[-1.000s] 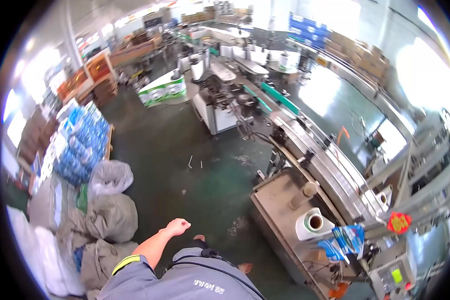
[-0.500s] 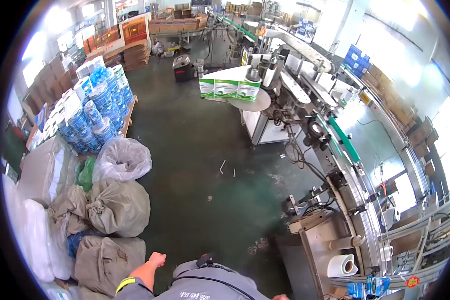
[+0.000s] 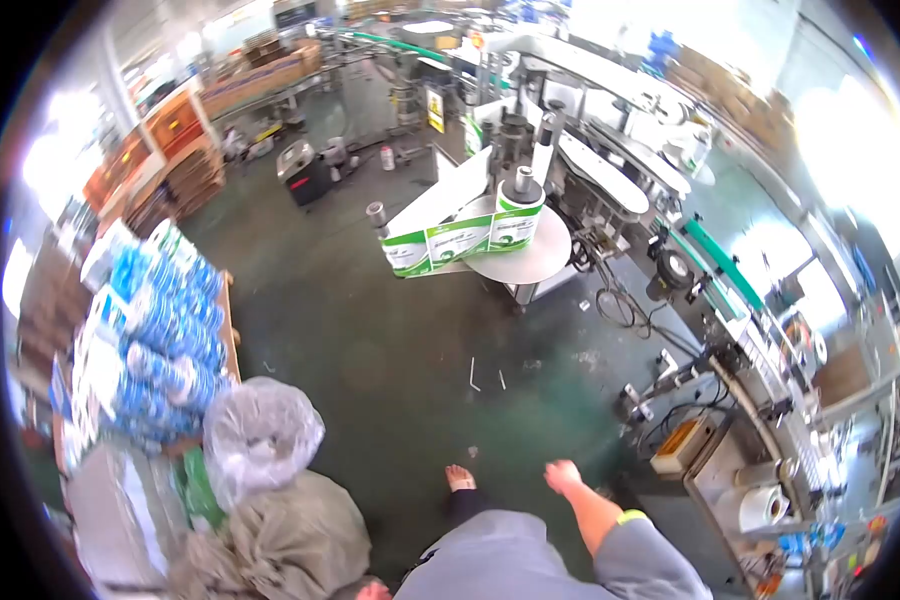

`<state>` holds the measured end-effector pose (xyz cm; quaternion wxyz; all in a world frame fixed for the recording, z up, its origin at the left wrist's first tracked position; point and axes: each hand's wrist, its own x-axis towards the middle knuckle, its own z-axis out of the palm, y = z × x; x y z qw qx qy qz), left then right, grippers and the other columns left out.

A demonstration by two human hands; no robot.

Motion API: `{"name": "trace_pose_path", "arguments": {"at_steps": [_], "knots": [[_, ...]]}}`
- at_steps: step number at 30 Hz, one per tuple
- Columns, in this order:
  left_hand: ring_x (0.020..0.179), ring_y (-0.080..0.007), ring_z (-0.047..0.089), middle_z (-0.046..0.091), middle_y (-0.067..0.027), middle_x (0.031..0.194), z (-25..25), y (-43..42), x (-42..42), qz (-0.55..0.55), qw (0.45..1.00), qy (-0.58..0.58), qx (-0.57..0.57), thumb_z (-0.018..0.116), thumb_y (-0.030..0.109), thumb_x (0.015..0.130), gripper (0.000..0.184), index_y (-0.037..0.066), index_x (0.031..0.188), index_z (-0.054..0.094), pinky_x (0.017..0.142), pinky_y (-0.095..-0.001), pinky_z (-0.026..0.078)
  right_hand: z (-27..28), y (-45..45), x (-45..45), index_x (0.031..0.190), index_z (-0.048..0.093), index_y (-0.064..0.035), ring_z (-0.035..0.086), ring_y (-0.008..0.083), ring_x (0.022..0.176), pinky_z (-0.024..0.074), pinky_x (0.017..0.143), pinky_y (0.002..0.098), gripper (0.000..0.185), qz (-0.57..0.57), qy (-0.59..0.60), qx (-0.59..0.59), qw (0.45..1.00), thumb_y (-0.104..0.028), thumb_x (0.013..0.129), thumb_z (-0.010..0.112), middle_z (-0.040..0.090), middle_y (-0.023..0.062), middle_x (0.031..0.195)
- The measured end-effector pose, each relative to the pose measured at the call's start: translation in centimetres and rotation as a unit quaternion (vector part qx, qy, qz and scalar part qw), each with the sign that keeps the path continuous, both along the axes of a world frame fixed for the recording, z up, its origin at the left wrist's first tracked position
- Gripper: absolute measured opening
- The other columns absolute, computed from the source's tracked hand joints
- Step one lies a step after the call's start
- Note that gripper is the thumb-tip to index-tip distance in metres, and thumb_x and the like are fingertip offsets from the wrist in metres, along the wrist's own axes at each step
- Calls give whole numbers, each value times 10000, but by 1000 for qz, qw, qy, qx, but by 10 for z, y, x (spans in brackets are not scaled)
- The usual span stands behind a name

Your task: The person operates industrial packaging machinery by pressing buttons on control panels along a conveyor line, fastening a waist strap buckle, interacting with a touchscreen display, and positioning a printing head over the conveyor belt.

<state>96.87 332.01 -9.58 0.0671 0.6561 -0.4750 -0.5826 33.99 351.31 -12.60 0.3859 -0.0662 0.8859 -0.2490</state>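
Observation:
My right hand [image 3: 562,476] is out ahead of my body, low over the dark green floor [image 3: 380,370]. Its fingers look loosely curled, and I see nothing in them. Only a small part of my left hand [image 3: 373,591] shows at the bottom edge, beside a large grey-brown sack [image 3: 295,535]; its fingers are hidden. Ahead stands a labelling machine with a round metal plate [image 3: 530,255]. A band of green and white labels [image 3: 455,243] stretches from its roll to a post on the left. Neither hand touches the machine.
At left, a pallet carries stacked blue-and-white wrapped rolls [image 3: 165,330]. A clear plastic bag [image 3: 260,435] and a grey bale [image 3: 120,515] lie nearer. A conveyor with a green rail [image 3: 725,265] runs along the right, near a white roll [image 3: 762,508]. Cables hang beside it.
My view has moved forward and tilted, bringing the labelling machine closer. My right arm has swung forward into view; my left hand has dropped back to the bottom edge. A foot now shows.

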Motion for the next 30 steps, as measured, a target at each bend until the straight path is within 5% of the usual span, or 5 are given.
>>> {"name": "trace_pose_path", "arguments": {"at_steps": [4,10,18,23,30], "knots": [[634,-202,658,682,-58,782,20,-80,-26,7,990,-101,95,621,320,973,279,46,937,656,528,-354,515,109,-261,-10,1061,728,-65,686,379,1074,544,931,469,422,115,-30,-31,992,-415,902,556,724,182,1132],[643,-203,657,692,-75,827,0,-262,-85,-20,990,-81,114,595,353,986,314,46,963,659,521,-346,508,167,-466,-26,1137,690,-44,711,145,918,559,837,301,233,76,-59,-259,961,-187,981,591,758,60,1024],[655,-204,657,705,-99,887,-3,-613,-125,-33,998,1,58,561,398,1002,365,47,997,663,513,-335,499,-58,-405,-4,866,763,-63,739,269,790,582,721,430,324,15,188,110,976,-329,885,578,750,161,843],[932,-252,693,692,-79,1245,31,-877,-210,68,996,48,17,606,452,970,453,102,1255,632,808,-415,531,47,-439,73,666,688,-87,608,170,489,468,457,329,247,-364,-73,122,920,-226,853,608,647,36,593],[647,-190,644,675,-36,876,30,-1065,-355,-64,996,50,25,573,415,1011,283,137,1047,611,462,-277,431,-12,-637,67,679,716,-76,632,187,510,494,472,330,268,-412,-192,99,885,-256,861,638,677,54,648]]}}
